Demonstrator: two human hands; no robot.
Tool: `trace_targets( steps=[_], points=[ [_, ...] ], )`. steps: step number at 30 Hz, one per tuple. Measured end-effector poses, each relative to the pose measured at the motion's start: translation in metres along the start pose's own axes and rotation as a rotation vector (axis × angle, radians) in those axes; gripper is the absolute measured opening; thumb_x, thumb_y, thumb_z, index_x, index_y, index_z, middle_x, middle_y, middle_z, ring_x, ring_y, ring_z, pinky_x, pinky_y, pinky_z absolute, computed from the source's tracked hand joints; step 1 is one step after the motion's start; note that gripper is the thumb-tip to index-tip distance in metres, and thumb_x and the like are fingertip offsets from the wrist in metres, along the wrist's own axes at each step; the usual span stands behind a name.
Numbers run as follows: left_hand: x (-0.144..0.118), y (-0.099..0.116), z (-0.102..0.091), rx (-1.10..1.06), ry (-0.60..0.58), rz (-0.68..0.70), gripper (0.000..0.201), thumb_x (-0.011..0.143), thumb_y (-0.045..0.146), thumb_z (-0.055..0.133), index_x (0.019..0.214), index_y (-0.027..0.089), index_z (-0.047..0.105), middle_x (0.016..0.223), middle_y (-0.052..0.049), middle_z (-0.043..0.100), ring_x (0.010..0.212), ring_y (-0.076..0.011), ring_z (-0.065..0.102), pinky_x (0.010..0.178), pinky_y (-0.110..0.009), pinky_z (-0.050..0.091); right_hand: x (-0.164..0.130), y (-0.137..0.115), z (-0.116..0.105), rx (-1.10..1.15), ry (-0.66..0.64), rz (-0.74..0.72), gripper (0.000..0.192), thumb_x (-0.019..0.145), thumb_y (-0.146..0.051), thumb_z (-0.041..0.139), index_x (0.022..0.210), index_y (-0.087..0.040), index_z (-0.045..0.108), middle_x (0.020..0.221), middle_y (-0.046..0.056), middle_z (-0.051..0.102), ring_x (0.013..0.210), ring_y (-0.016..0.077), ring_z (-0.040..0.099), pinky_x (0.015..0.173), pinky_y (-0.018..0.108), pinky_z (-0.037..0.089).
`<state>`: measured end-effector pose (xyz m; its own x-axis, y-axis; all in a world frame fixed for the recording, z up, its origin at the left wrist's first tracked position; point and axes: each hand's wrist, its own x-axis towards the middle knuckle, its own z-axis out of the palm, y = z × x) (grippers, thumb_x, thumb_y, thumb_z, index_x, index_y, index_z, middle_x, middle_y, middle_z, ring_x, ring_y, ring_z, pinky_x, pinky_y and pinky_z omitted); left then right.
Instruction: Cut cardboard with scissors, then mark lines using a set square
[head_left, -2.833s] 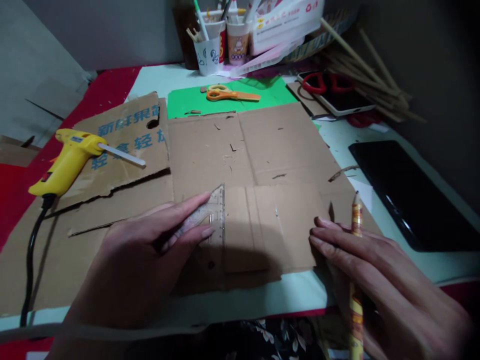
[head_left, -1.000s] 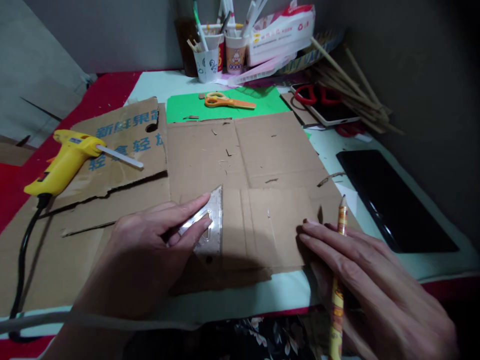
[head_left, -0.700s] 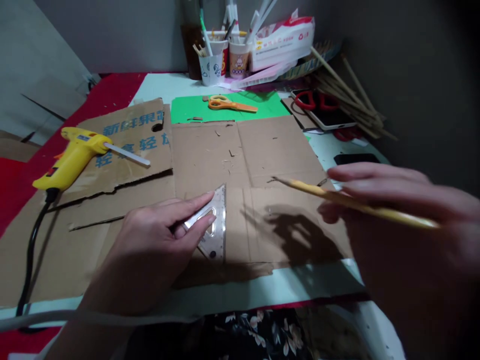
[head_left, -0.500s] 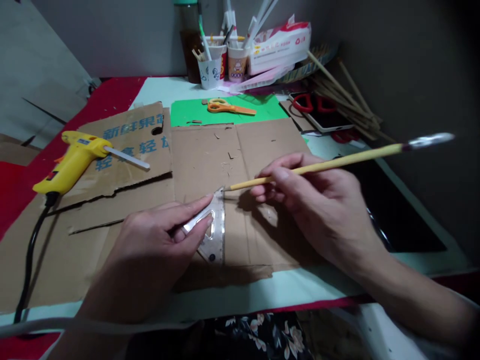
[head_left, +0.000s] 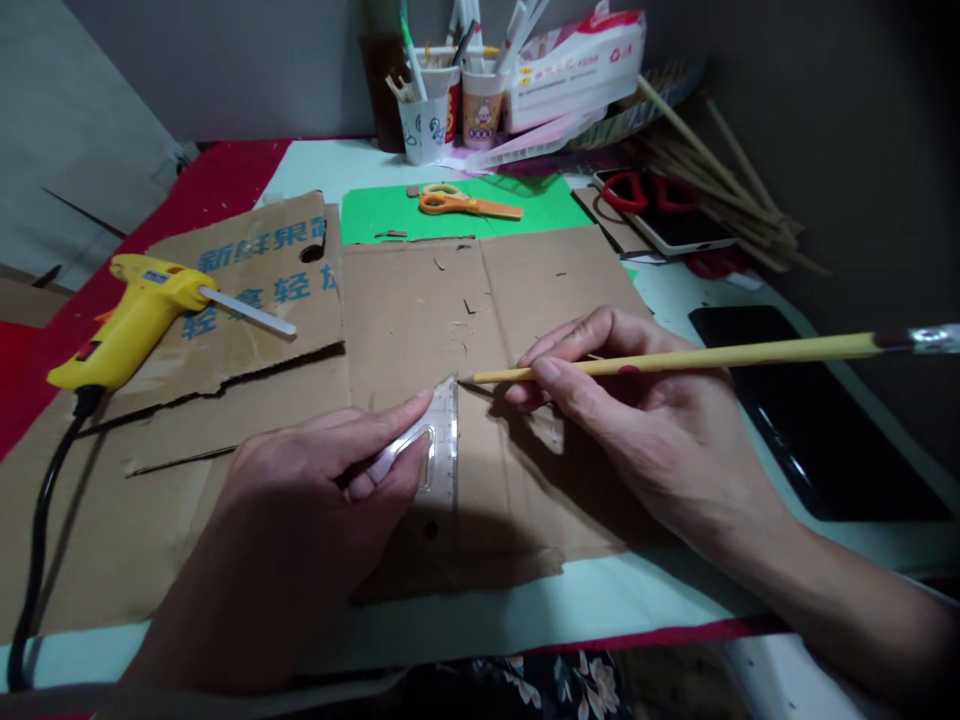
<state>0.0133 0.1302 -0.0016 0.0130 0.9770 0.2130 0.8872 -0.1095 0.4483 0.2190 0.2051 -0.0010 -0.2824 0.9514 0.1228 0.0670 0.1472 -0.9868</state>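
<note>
My left hand [head_left: 315, 490] grips a clear plastic set square [head_left: 445, 475], thumb over its cut-out, and presses it on a sheet of brown cardboard [head_left: 409, 300]. The set square's straight edge faces right, and one corner points away from me. My right hand [head_left: 637, 420] holds a yellow pencil [head_left: 765, 353] between thumb and fingers. Its dark tip lies at the set square's far corner, close to the edge; whether it touches the cardboard I cannot tell. The pencil's silver end sticks out to the right. Small dark scraps lie on the cardboard beyond my hands.
At left, a yellow glue gun [head_left: 127, 320] rests on printed cardboard [head_left: 262, 225], its black cord running toward me. Orange scissors [head_left: 469, 205] lie on green paper [head_left: 367, 210]. A black tablet-like slab [head_left: 817, 420] is at right. Cups [head_left: 424, 130], red-handled scissors [head_left: 626, 192] and sticks [head_left: 720, 190] stand or lie behind.
The pencil has tilted to a more level angle, its tip staying by the set square's far corner. My view has shifted slightly. Both hands keep their holds.
</note>
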Motion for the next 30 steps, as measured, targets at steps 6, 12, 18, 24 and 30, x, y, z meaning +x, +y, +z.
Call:
trace_targets(
  steps=[6,12,18,24,30],
  points=[
    [0.0011,-0.0003,-0.0001,0.023,-0.016,-0.036,0.03,0.089,0.036,0.06,0.116,0.037,0.073,0.103,0.007,0.079,0.084,-0.0163,0.076,0.075,-0.023,0.061,-0.0018,-0.0023,-0.0008,0.0,-0.021,0.005,0.015,0.088,-0.025,0.072,0.078,-0.02,0.062,0.075,0.0,0.073,0.071,0.0132,0.073,0.06,0.021,0.058],
    [0.0006,0.003,0.0009,-0.006,-0.023,-0.089,0.028,0.088,0.036,0.06,0.113,0.037,0.074,0.101,0.007,0.079,0.085,-0.016,0.076,0.075,-0.022,0.061,-0.0031,-0.0017,-0.0005,0.029,-0.025,-0.006,0.015,0.089,-0.023,0.071,0.078,-0.02,0.062,0.075,-0.001,0.073,0.069,0.0112,0.073,0.06,0.017,0.057],
    [0.004,0.0087,-0.0011,-0.05,0.02,-0.147,0.027,0.083,0.035,0.062,0.105,0.035,0.077,0.094,0.006,0.08,0.077,-0.0166,0.076,0.072,-0.024,0.06,-0.0025,-0.0007,0.0005,0.054,-0.016,0.012,0.015,0.09,-0.023,0.072,0.078,-0.018,0.064,0.073,0.0,0.074,0.069,0.0101,0.073,0.06,0.015,0.057],
    [0.0006,0.0076,-0.0001,-0.11,0.016,-0.201,0.026,0.083,0.035,0.067,0.107,0.041,0.076,0.095,0.009,0.079,0.078,-0.0124,0.074,0.065,-0.019,0.053,-0.0035,0.0017,-0.0001,0.089,-0.022,0.002,0.02,0.085,-0.032,0.078,0.079,-0.019,0.064,0.077,-0.001,0.073,0.073,0.0114,0.073,0.063,0.018,0.058],
    [-0.0013,0.0042,0.0028,-0.126,0.043,-0.157,0.027,0.083,0.034,0.068,0.108,0.042,0.075,0.094,0.009,0.08,0.073,-0.0111,0.072,0.064,-0.019,0.052,-0.0047,0.001,-0.0005,0.097,-0.036,0.02,0.021,0.086,-0.035,0.077,0.078,-0.022,0.062,0.077,-0.001,0.073,0.071,0.0127,0.071,0.064,0.024,0.058]
  ],
)
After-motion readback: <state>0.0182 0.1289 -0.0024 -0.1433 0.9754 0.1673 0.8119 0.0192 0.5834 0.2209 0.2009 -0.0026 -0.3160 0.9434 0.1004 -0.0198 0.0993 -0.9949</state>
